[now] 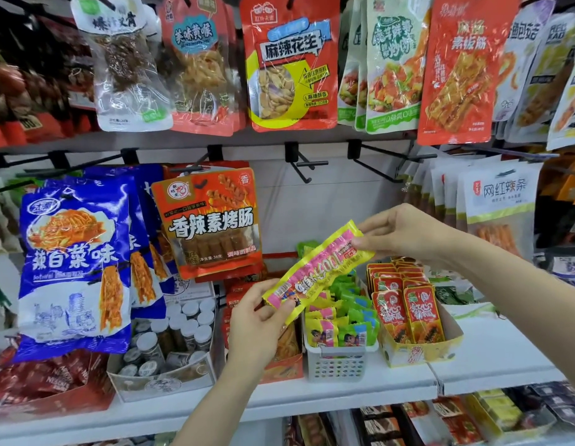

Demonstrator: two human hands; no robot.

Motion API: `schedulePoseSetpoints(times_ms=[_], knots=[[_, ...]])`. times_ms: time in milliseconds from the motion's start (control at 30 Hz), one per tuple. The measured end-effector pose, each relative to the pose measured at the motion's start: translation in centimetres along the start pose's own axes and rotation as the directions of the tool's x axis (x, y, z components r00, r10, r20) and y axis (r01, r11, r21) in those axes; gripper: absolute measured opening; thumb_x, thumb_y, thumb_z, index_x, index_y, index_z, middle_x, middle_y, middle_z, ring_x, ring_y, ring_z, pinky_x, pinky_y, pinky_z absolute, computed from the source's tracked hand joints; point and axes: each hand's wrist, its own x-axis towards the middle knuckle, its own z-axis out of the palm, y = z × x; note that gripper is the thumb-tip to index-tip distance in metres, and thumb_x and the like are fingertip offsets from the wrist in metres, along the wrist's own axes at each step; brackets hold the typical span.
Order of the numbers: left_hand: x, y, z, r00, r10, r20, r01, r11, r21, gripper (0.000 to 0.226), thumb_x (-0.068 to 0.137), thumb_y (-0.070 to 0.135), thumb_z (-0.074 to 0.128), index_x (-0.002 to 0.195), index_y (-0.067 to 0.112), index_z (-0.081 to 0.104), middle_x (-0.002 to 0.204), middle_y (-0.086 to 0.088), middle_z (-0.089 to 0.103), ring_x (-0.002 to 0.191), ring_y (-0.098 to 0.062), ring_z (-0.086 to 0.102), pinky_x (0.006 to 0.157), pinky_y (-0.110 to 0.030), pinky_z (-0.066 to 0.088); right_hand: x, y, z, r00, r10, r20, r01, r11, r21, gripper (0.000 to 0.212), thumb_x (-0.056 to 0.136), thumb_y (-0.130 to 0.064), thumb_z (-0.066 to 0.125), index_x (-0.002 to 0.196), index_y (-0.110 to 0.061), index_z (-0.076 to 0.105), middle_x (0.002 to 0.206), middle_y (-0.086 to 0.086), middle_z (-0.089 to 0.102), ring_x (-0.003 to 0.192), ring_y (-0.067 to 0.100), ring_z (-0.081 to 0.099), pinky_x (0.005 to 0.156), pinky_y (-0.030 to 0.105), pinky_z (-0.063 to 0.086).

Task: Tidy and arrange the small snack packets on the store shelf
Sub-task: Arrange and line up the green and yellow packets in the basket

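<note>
A long yellow and pink snack packet [318, 268] is stretched slantwise in the air in front of the shelf. My left hand [257, 323] pinches its lower left end and my right hand [405, 233] pinches its upper right end. Just below it stands a white perforated basket [337, 362] filled with several small yellow, pink and green packets [341, 326] of the same kind. To the right of the basket a yellow cardboard tray [421, 352] holds upright red packets [408, 307].
The white shelf [488, 342] has bare room at the right. Left of the basket sit an orange box [283, 365] and a carton of small jars [170, 336]. Hanging bags fill the hooks above; two black hooks [305, 165] are bare.
</note>
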Motion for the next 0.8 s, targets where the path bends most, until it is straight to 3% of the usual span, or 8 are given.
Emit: schedulePoseSetpoints(times_ms=[100, 167, 267, 333, 433, 567, 667, 800], knots=[[2.0, -0.9, 0.4, 1.0, 0.001, 0.01, -0.001, 0.998, 0.059, 0.034, 0.086, 0.003, 0.072, 0.103, 0.032, 0.064, 0.091, 0.019, 0.075, 0.079, -0.007, 0.073, 0.059, -0.016, 0.053, 0.6, 0.6, -0.1, 1.0, 0.026, 0.006, -0.025, 0.994, -0.111, 0.033, 0.072, -0.027, 0.078, 0.102, -0.017, 0.069, 0.084, 0.001, 0.077, 0.074, 0.007, 0.073, 0.064, 0.015, 0.056], [4.1, -1.5, 0.9, 0.999, -0.031, 0.037, 0.029, 0.998, 0.062, 0.034, 0.086, 0.003, 0.072, 0.108, 0.027, 0.063, 0.095, 0.012, 0.075, 0.082, -0.009, 0.073, 0.066, -0.02, 0.056, 1.5, 1.5, 0.1, 0.978, -0.076, -0.194, 0.023, 0.965, -0.262, 0.029, 0.077, -0.023, 0.08, 0.104, -0.013, 0.073, 0.083, -0.002, 0.076, 0.067, -0.001, 0.07, 0.063, 0.01, 0.053], [8.1, -1.9, 1.6, 0.994, -0.089, 0.071, 0.077, 0.985, 0.158, 0.038, 0.09, 0.003, 0.068, 0.123, 0.015, 0.055, 0.111, -0.004, 0.069, 0.085, -0.013, 0.068, 0.081, -0.026, 0.057, 2.8, 2.8, 0.5, 0.818, -0.301, -0.49, 0.076, 0.901, -0.427, 0.029, 0.079, -0.02, 0.081, 0.104, -0.008, 0.075, 0.087, 0.005, 0.075, 0.062, -0.014, 0.06, 0.058, -0.003, 0.042], [10.5, -2.3, 1.9, 0.993, -0.097, 0.072, 0.068, 0.94, 0.335, 0.04, 0.092, 0.006, 0.065, 0.129, 0.014, 0.053, 0.117, -0.004, 0.064, 0.095, -0.014, 0.064, 0.084, -0.022, 0.052, 3.7, 3.7, 0.4, 0.744, -0.379, -0.55, 0.082, 0.869, -0.487, 0.027, 0.08, -0.019, 0.079, 0.103, -0.007, 0.076, 0.093, 0.01, 0.076, 0.078, -0.002, 0.064, 0.065, -0.004, 0.041], [12.7, -3.5, 2.8, 0.997, 0.003, 0.079, -0.047, 0.827, 0.561, 0.031, 0.094, 0.01, 0.062, 0.124, 0.008, 0.06, 0.124, -0.008, 0.063, 0.115, -0.023, 0.06, 0.097, -0.029, 0.046, 5.0, 5.1, -0.1, 0.68, -0.456, -0.574, 0.054, 0.812, -0.581, 0.02, 0.084, -0.019, 0.076, 0.102, -0.011, 0.077, 0.094, 0.009, 0.076, 0.091, 0.014, 0.071, 0.076, 0.017, 0.05], [14.3, -5.3, 4.8, 0.965, 0.036, 0.259, -0.2, 0.74, 0.643, 0.042, 0.097, 0.026, 0.06, 0.134, 0.007, 0.055, 0.137, -0.009, 0.053, 0.129, -0.022, 0.049, 0.102, -0.023, 0.035, 6.5, 6.8, -0.5, 0.635, -0.49, -0.597, 0.05, 0.798, -0.601, 0.016, 0.085, -0.02, 0.075, 0.101, -0.016, 0.078, 0.09, 0.008, 0.076, 0.09, 0.017, 0.072, 0.08, 0.033, 0.056], [15.5, -6.6, 5.9, 0.933, -0.012, 0.36, -0.255, 0.684, 0.684, 0.063, 0.095, 0.039, 0.06, 0.146, 0.007, 0.04, 0.152, -0.012, 0.038, 0.142, -0.022, 0.035, 0.115, -0.024, 0.025, 7.2, 8.0, -0.8, 0.634, -0.47, -0.614, 0.077, 0.828, -0.555, 0.019, 0.083, -0.02, 0.077, 0.1, -0.012, 0.078, 0.092, 0.009, 0.075, 0.088, -0.009, 0.059, 0.078, 0.001, 0.042], [16.7, -7.5, 6.7, 0.89, -0.03, 0.454, -0.347, 0.599, 0.721, 0.074, 0.092, 0.053, 0.058, 0.153, 0.019, 0.03, 0.162, -0.007, 0.022, 0.151, -0.022, 0.016, 0.122, -0.03, 0.013, 7.4, 9.2, -0.9, 0.627, -0.489, -0.606, 0.106, 0.825, -0.555, 0.017, 0.082, -0.018, 0.078, 0.097, -0.01, 0.078, 0.087, 0.01, 0.074, 0.084, -0.031, 0.041, 0.074, -0.007, 0.033]])
